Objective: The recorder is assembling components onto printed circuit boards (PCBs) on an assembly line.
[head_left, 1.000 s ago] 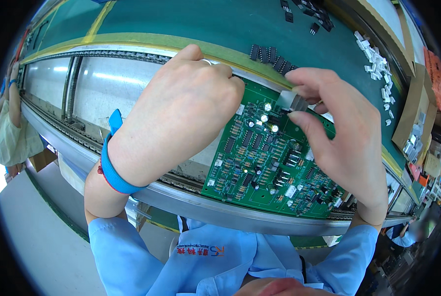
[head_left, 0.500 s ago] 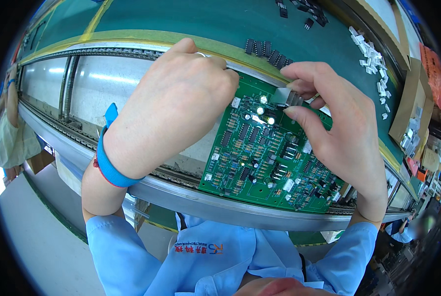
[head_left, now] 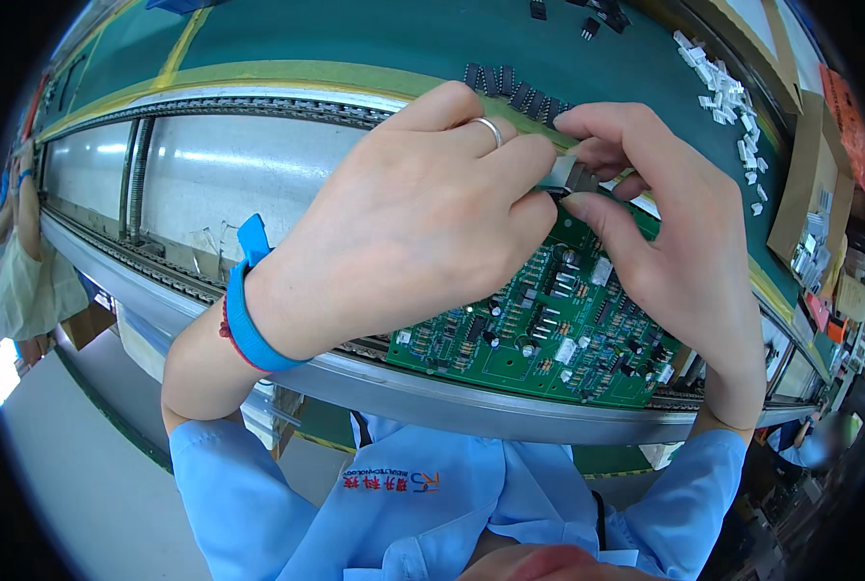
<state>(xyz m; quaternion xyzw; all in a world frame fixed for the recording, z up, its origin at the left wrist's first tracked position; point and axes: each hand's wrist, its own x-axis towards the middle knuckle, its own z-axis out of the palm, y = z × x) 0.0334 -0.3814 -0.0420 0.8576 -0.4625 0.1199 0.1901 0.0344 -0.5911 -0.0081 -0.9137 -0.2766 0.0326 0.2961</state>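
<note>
My right hand (head_left: 670, 208) pinches a small grey metal finned block, which looks like a heat sink (head_left: 581, 178), between thumb and fingers over the far edge of a green circuit board (head_left: 510, 363). Close against it, from the left, my left hand (head_left: 442, 203) has its fingers curled. Its fingertips are hidden behind the knuckles, so I cannot make out what they hold. A blue band circles my left wrist. Capacitors, chips and white connectors stand on the board, whose far left part my left hand covers.
The board rests across the metal rails (head_left: 432, 392) of a conveyor. Beyond, black chips (head_left: 520, 95) lie in a row on the green bench. White connectors (head_left: 723, 92) are heaped at the far right, beside a cardboard box (head_left: 812, 184). Another person's arm (head_left: 28, 208) shows at far left.
My left hand has moved right across the board, up to the block in my right hand. The right hand stays nearly in place, still pinching the block.
</note>
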